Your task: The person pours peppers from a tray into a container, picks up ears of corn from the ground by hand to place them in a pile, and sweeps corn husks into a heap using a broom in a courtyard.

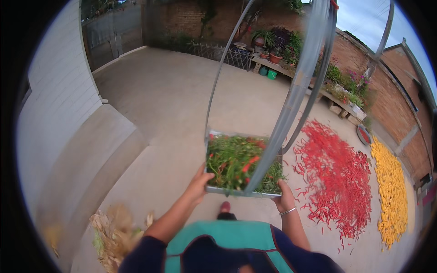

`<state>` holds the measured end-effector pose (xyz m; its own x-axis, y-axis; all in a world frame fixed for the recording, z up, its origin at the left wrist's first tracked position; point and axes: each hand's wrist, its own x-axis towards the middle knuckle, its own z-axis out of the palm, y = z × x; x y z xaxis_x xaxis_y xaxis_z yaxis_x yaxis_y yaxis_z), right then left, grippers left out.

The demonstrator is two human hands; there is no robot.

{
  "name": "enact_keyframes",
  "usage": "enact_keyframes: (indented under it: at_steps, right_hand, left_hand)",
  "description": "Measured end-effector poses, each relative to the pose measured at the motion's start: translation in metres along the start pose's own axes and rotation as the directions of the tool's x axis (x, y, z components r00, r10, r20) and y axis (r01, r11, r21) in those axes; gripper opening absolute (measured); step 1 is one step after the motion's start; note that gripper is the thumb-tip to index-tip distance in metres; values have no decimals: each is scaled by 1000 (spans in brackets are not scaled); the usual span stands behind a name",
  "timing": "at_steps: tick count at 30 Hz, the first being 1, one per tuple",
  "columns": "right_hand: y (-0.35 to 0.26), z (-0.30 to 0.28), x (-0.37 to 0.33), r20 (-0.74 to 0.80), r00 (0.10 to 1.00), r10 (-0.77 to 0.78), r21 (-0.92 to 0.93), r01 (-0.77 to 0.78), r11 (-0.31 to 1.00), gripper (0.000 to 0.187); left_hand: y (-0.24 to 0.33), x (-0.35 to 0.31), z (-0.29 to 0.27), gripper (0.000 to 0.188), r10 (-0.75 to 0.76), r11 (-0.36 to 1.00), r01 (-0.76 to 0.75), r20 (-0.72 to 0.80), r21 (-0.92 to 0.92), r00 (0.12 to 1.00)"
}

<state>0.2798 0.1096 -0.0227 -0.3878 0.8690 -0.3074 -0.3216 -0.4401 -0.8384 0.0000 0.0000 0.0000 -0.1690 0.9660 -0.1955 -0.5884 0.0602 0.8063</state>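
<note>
The person stood on a pale concrete yard [173, 100] and held a shallow rectangular tray of grey metal [223, 190] in front of the body, with both arms stretched forward. The left hand [195, 184] gripped the near left corner of the tray; its thumb lay on the rim, and the other fingers were curled at the outer side, where I could not see them completely. The right hand [284, 196] had hold of the near right corner in a similar way, with its thumb up along the edge, and how its remaining fingers were placed I could not tell. A silver bracelet [287, 211] was around the right wrist. Inside the tray there lay a tangled heap of thin green stems [223, 157], with some bright red peppers [249, 164] among them. A long grey pole [291, 102] crossed in front of the tray's right part, and a thin curved dark rod [215, 86] rose near its left side. One red shoe [225, 207] was visible below the tray. To the right, on the concrete, a wide layer of long red peppers [339, 182] was spread, and beside it, farther right, lay a strip of yellow corn [390, 195]. At the lower left there was a blurred pile of dry, pale husks [114, 239]. Behind, potted plants [275, 58] stood on a low bench, near a brick wall.
</note>
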Motion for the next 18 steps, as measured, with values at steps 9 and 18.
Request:
enact_keyframes:
  at_steps: [9, 18]
  right_hand:
    - [-108, 87, 239, 81, 993, 88, -27, -86, 996, 24]
    - [-161, 131, 551, 40, 999, 6, 88, -10, 996, 26]
  left_hand:
    - [127, 180, -10, 71, -29, 975, 74, -210, 210, 977]
    - [241, 492, -73, 79, -119, 927, 115, -11, 356, 993]
